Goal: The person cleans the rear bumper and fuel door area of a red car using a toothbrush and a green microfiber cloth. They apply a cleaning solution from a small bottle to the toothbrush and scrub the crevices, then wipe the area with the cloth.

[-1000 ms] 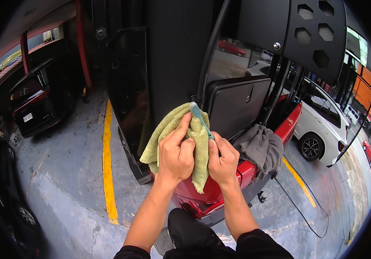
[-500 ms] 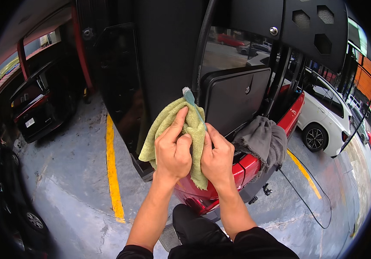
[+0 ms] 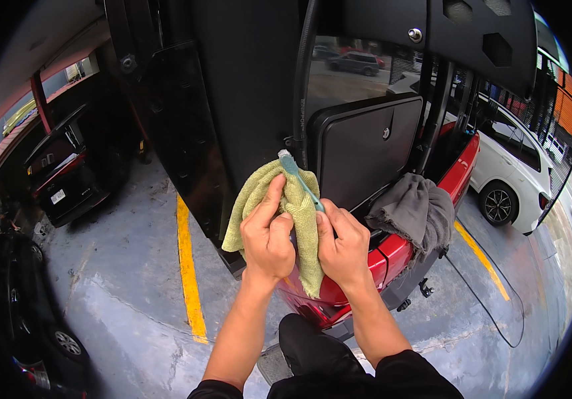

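A yellow-green towel (image 3: 257, 199) is bunched in my left hand (image 3: 267, 243), whose index finger is stretched upward along the cloth. Between finger and thumb my right hand (image 3: 344, 246) pinches the lower end of a slim teal brush (image 3: 297, 175), much like a toothbrush. The brush slants up and left across the towel, its whitish tip close to the black upright panel (image 3: 249, 86). Whether the tip touches that panel, I cannot tell. Below my hands is the red rear corner (image 3: 392, 254) of a vehicle.
A crumpled grey cloth (image 3: 416, 211) lies on the red bodywork to the right, beside a black lidded box (image 3: 366, 146). A dark cable (image 3: 479, 307) trails over the floor. Black cars (image 3: 73, 174) stand at left, a white car (image 3: 509, 156) at right.
My view has shifted slightly, so the surroundings sit a little farther right in the picture. The brush tip is slightly lower. Both grips look the same. A different car is reflected in the glass.
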Available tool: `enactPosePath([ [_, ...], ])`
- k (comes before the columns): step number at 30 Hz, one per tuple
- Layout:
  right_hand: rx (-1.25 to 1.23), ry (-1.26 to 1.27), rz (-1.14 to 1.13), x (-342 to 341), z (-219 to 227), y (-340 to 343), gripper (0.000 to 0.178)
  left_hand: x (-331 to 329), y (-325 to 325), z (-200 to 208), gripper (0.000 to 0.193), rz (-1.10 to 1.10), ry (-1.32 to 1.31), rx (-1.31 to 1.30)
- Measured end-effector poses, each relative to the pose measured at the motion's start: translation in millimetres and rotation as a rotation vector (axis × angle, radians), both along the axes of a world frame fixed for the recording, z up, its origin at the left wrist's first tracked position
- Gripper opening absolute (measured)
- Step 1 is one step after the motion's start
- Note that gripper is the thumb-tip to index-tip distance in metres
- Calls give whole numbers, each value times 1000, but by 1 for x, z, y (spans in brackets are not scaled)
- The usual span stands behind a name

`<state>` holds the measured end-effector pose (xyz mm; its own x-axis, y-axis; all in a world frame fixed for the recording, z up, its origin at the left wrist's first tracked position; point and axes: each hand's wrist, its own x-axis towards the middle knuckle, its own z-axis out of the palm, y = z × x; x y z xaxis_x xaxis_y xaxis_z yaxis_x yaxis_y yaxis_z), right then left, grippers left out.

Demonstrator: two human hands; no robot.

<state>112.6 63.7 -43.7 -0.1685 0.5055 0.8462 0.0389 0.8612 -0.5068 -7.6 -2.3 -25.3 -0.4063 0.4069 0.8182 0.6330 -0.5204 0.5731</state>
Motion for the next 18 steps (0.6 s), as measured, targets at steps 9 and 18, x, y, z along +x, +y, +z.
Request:
enactPosePath([
  [9, 31, 57, 6, -9, 2, 6, 19, 2, -2, 5, 51, -12, -31, -26],
  [18, -21, 91, -15, -17, 3, 5, 21, 8, -4, 19, 55, -41, -29, -89],
])
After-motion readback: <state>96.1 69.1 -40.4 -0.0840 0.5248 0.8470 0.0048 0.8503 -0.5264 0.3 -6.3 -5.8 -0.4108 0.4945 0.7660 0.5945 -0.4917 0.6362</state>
